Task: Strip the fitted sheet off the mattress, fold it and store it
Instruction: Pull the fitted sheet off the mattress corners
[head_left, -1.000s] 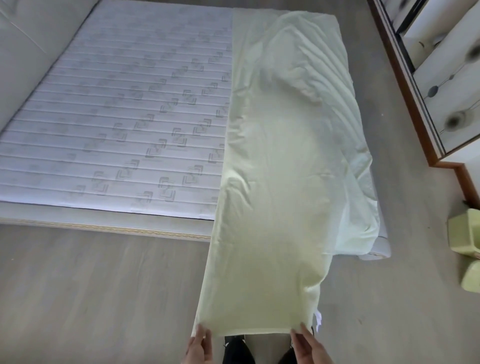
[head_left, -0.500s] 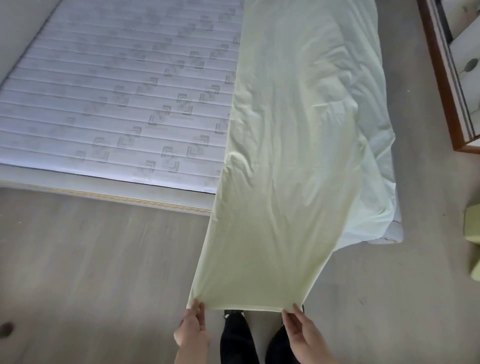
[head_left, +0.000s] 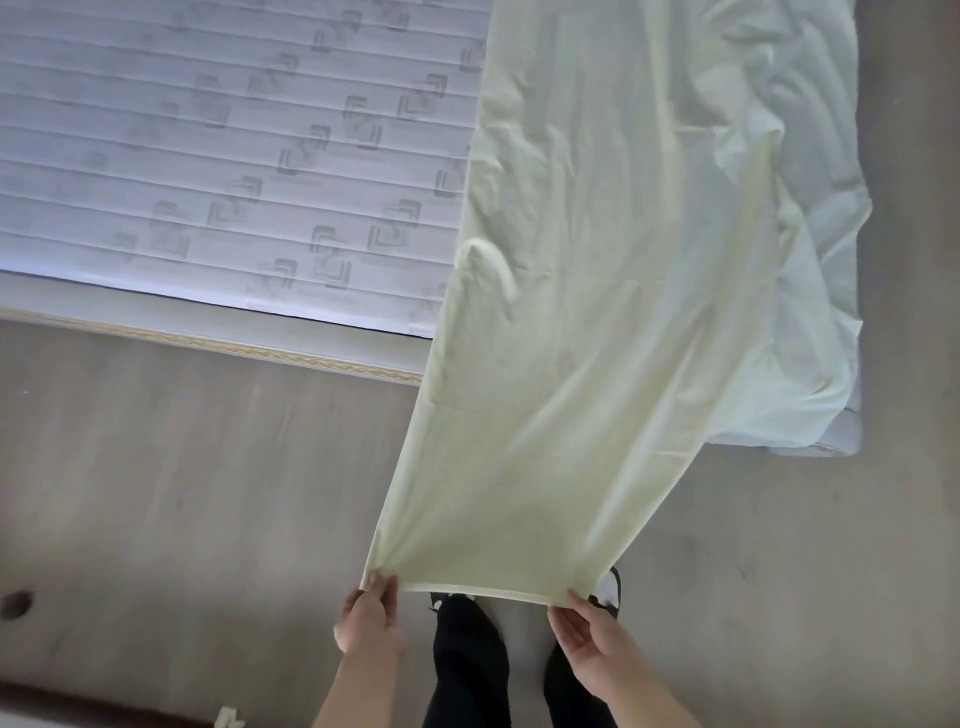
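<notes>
- The sheet (head_left: 597, 312) is pale green and folded into a long strip.
- The far part of the sheet lies on the right side of the mattress (head_left: 234, 156). It is bunched and wrinkled near the right edge there.
- The near part comes off the foot of the bed and hangs in the air over the floor (head_left: 182, 493).
- The left hand (head_left: 370, 621) pinches the near left corner of the sheet between thumb and fingers.
- The right hand (head_left: 589, 642) pinches the near right corner of the sheet, with the palm turned up.
- The two hands are apart, one at each corner, and the short edge of the sheet runs straight between them.
- The sheet is pulled fairly flat from the hands up to the bed, with small creases fanning out from the left corner.
- The left part of the mattress is bare. It is white with stitched lines and square shapes on it.
- A pale bed frame (head_left: 208, 332) with a thin patterned trim runs along the foot of the mattress.
- The person's legs in dark trousers (head_left: 467, 670) stand on the floor between the hands and under the sheet's edge.
- A small dark spot (head_left: 15, 605) sits on the floor at the far left.
</notes>
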